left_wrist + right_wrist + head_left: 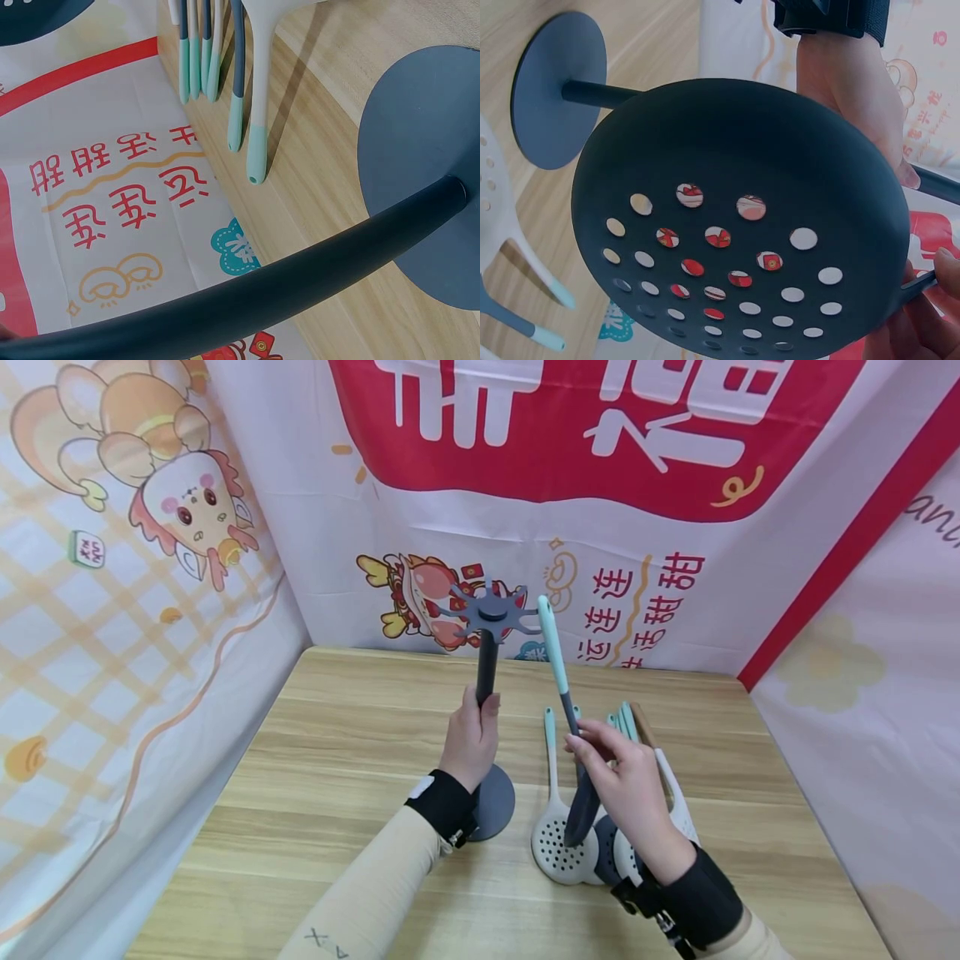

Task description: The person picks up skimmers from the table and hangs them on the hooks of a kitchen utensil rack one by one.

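Note:
My left hand grips the dark pole of a utensil stand below its ring of hooks. The stand's round base shows beneath that hand, and the pole crosses the left wrist view. Between thumb and fingers, my right hand pinches a dark grey skimmer near its neck. Its mint-ended handle points up beside the hooks, apparently without anything hanging there, and the bowl tilts down. In the right wrist view, the skimmer's round holes face the camera. Below it lies a white skimmer with a mint-tipped handle.
Several more utensils with mint handle ends lie side by side, partly hidden under my right hand. A brown handle lies among them. The wooden table ends at a printed cloth backdrop, with cloth on both sides too.

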`<state>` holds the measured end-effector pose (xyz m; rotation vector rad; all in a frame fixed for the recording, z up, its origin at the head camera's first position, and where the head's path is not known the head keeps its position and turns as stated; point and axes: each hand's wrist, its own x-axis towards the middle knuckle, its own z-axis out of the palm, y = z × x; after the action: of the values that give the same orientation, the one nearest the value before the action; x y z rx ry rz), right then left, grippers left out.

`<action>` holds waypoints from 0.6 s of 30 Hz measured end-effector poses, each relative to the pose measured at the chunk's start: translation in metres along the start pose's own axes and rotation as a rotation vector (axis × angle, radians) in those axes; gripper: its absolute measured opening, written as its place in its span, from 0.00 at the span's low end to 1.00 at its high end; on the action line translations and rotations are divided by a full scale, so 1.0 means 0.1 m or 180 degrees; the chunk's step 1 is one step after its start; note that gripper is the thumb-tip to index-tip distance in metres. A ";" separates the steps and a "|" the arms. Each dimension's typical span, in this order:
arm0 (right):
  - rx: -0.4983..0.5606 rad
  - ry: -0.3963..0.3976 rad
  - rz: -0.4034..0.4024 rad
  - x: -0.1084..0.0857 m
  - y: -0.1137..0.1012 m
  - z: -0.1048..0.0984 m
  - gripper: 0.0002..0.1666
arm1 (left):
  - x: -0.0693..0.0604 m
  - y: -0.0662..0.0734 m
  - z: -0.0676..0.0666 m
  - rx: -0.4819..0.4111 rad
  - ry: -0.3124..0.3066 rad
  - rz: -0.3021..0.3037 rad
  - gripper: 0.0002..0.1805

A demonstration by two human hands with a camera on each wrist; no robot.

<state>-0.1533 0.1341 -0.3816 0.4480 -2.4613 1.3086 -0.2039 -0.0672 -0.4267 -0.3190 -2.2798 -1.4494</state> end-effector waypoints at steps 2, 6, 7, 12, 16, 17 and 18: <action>-0.0010 0.0019 -0.0007 0.00 0.00 0.00 0.09 | 0.00 0.00 0.00 -0.0017 -0.0003 -0.0001 0.19; -0.0006 0.0049 -0.0056 0.00 0.01 -0.01 0.09 | 0.00 0.01 -0.01 -0.0016 -0.0004 0.0004 0.22; -0.0005 0.0056 -0.0073 0.00 0.01 -0.01 0.09 | 0.00 0.01 -0.01 -0.0010 -0.0005 0.0003 0.23; -0.0005 0.0090 -0.0170 -0.01 0.02 -0.01 0.09 | -0.01 0.01 -0.01 0.0017 -0.0005 0.0002 0.27; 0.0002 0.0092 -0.0193 -0.01 0.02 -0.01 0.09 | -0.01 0.03 -0.01 0.0017 -0.0007 0.0013 0.26; 0.0008 0.0090 -0.0191 -0.01 0.02 -0.01 0.10 | -0.01 0.03 -0.01 0.0017 -0.0006 0.0016 0.26; 0.0019 0.0087 -0.0192 -0.01 0.02 -0.01 0.10 | -0.01 0.03 -0.01 0.0014 -0.0007 0.0018 0.25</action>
<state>-0.1529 0.1366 -0.3830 0.4984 -2.4032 1.2898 -0.2019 -0.0666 -0.4249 -0.3257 -2.2817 -1.4418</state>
